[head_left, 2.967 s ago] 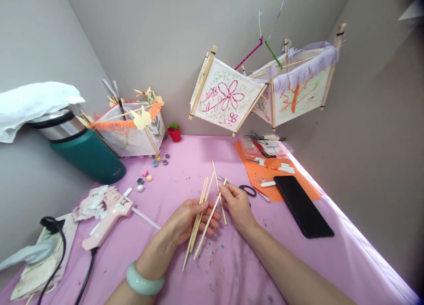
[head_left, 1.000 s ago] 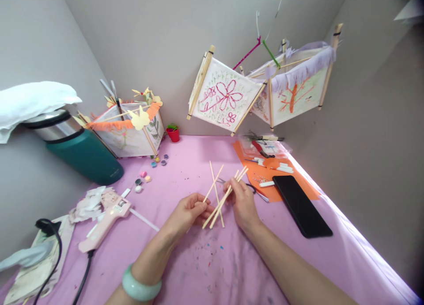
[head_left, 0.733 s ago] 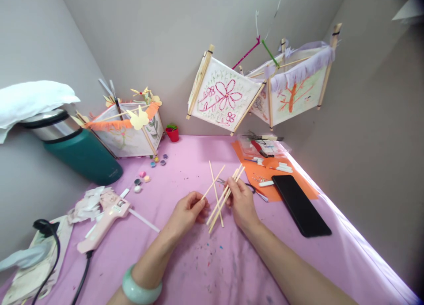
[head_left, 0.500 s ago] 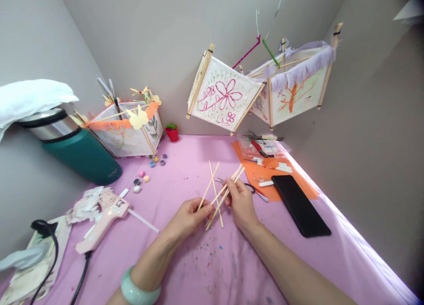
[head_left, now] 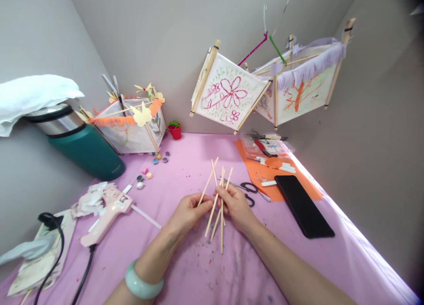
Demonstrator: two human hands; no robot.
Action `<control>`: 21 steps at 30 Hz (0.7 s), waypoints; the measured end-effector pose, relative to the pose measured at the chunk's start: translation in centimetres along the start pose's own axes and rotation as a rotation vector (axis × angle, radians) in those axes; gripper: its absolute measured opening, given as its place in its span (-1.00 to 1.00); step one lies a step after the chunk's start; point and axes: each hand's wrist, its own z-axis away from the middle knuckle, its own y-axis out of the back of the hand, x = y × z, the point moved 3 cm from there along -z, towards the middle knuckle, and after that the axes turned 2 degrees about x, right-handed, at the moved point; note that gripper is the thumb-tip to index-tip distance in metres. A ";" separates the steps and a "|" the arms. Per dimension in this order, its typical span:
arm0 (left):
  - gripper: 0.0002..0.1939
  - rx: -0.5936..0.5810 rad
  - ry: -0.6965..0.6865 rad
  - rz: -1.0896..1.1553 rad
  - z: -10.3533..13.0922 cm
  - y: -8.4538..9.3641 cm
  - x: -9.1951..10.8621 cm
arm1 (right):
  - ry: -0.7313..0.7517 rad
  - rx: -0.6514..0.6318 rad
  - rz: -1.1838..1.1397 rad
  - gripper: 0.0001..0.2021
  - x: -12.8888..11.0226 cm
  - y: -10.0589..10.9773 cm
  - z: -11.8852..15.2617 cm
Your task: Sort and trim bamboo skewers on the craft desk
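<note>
Several thin wooden sticks (head_left: 228,180) cross one another over the middle of the pink cloth. My left hand (head_left: 192,211) pinches one stick (head_left: 209,180) that slants up to the right. In my right hand (head_left: 234,204), the thumb and fingers close on several sticks, whose lower ends fan out below it. The fingertips of both hands are close together. Just beyond my right hand lie black-handled scissors (head_left: 249,188), with the blades partly hidden behind the sticks. A pale green bangle (head_left: 143,284) circles my left wrist.
A pink glue gun (head_left: 107,219), a teal bottle (head_left: 89,150) and small paint pots (head_left: 140,178) are on the left. At right are a black phone (head_left: 304,206) and orange paper (head_left: 248,163). Decorated lanterns (head_left: 228,93) hang above the back; another lantern (head_left: 132,137) stands back left.
The sticks in my right hand have turned more upright, and their lower ends now reach further down, away from my left fingers. More of the scissors' handles shows. The view has shifted slightly.
</note>
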 end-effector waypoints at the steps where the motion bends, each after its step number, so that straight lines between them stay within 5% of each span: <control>1: -0.60 -0.004 -0.004 -0.003 0.0 0.0 0.0 | -0.003 -0.008 -0.005 -0.71 0.1 -0.1 0.0; 21: -0.76 0.044 0.011 -0.109 0.1 0.1 0.3 | 0.030 -0.007 0.185 -0.70 0.0 -1.0 0.7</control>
